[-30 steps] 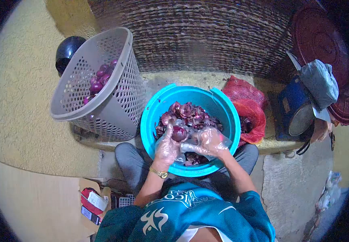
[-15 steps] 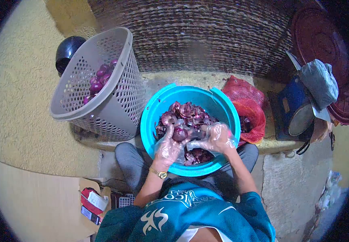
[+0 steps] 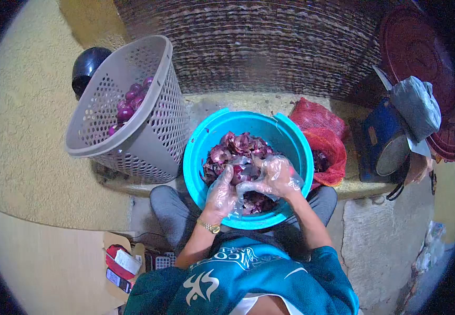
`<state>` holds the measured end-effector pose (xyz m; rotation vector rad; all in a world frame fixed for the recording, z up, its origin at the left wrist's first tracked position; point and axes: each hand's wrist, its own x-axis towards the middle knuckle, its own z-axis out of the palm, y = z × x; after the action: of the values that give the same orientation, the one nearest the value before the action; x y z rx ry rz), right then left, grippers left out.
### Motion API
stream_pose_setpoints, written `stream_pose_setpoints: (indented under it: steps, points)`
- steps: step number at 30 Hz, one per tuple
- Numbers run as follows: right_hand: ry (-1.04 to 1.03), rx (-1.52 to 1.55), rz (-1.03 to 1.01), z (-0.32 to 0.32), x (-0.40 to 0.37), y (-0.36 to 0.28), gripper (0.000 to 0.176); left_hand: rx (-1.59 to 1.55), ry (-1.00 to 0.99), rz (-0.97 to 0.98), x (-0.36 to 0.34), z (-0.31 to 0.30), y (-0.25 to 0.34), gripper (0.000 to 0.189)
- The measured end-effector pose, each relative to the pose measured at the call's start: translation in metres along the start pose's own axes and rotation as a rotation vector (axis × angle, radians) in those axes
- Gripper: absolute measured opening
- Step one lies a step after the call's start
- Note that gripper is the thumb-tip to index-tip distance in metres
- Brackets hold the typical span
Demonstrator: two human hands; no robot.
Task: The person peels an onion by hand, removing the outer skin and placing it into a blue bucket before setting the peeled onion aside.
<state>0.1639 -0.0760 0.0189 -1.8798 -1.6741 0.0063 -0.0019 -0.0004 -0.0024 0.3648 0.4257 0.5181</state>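
Note:
A turquoise tub (image 3: 196,181) between my knees holds red onions and loose dark skins (image 3: 259,202). Over it, my left hand (image 3: 222,197), in a clear plastic glove, is closed round a red onion (image 3: 240,173). My right hand (image 3: 277,178), also in a clear glove, is at the onion's right side with its thumb towards it. Its fingers are bent, and whatever is between them is too small to name.
A grey perforated basket (image 3: 167,126) with several onions stands at the left, a black round object (image 3: 88,68) behind it. Right of the tub lies a red mesh sack (image 3: 319,123). Farther right are a blue container (image 3: 380,134) and a grey plastic bag (image 3: 416,107).
My hands have come closer together over the tub. My right hand has moved slightly left and up to the onion, which now sits between both hands.

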Motion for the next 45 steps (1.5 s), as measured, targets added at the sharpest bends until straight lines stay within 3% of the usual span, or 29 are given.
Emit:
stream_pose_setpoints:
  steps: [10,16,18,20,23,27,29,34,36,39,45]
  points:
    - [-0.093,0.048,-0.023,0.006,-0.004,0.002,0.060,-0.010,-0.113,0.042,0.009,-0.022,-0.004,0.042]
    - [-0.248,-0.001,0.019,-0.003,-0.005,-0.006,0.054,0.054,-0.110,0.032,0.005,-0.015,0.001,0.047]
    - [-0.391,-0.038,0.015,-0.007,-0.008,-0.007,0.053,0.029,-0.090,0.005,0.006,-0.016,0.003,0.047]
    - [-0.360,-0.035,-0.016,-0.001,-0.019,0.003,0.053,0.083,-0.031,0.127,0.009,-0.020,0.004,0.047]
    - [-0.291,-0.026,-0.033,-0.012,-0.024,0.007,0.053,-0.069,-0.037,0.107,0.015,-0.028,0.006,0.048]
    - [-0.297,-0.166,0.132,-0.013,-0.027,0.026,0.055,-0.045,-0.058,0.122,0.007,-0.011,0.008,0.048]
    - [-0.498,-0.316,0.254,-0.031,-0.018,0.018,0.058,-0.098,-0.035,0.099,0.008,-0.011,0.006,0.046]
    - [-0.362,-0.158,0.236,-0.033,-0.016,0.008,0.072,-0.099,-0.029,0.068,0.007,-0.011,0.003,0.044]
    - [-0.111,-0.116,0.142,-0.020,-0.014,0.006,0.076,-0.101,-0.081,-0.025,0.012,-0.019,0.003,0.040]
    - [-0.017,0.003,0.102,-0.012,-0.005,0.000,0.073,0.015,-0.107,-0.019,0.013,-0.021,0.001,0.039]
    - [0.000,-0.032,0.030,-0.006,0.001,-0.002,0.069,0.016,-0.135,-0.007,0.006,-0.009,0.002,0.041]
